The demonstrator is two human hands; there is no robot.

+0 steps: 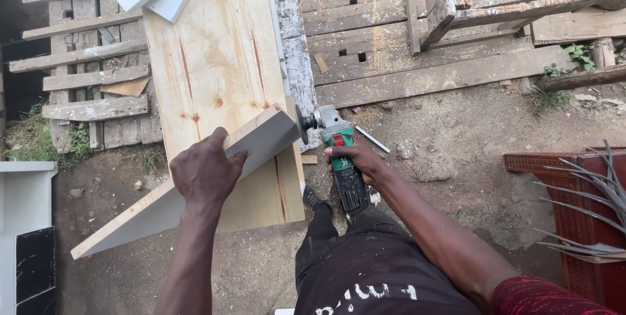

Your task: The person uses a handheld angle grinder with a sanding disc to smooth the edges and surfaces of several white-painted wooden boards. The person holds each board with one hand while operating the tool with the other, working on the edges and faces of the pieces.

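White board (195, 184) under left hand (205, 171) | right hand (358, 158) grips grinder (339, 152), disc seemingly touching

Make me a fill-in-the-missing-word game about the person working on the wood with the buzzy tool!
1. The right hand grips an angle grinder whose body is black and ____.
2. The left hand presses down on a grey-faced ____.
3. The grinder's disc meets that piece at its ____.
4. Beneath it lies a big sheet of pale ____.

Missing words: green; board; end; plywood
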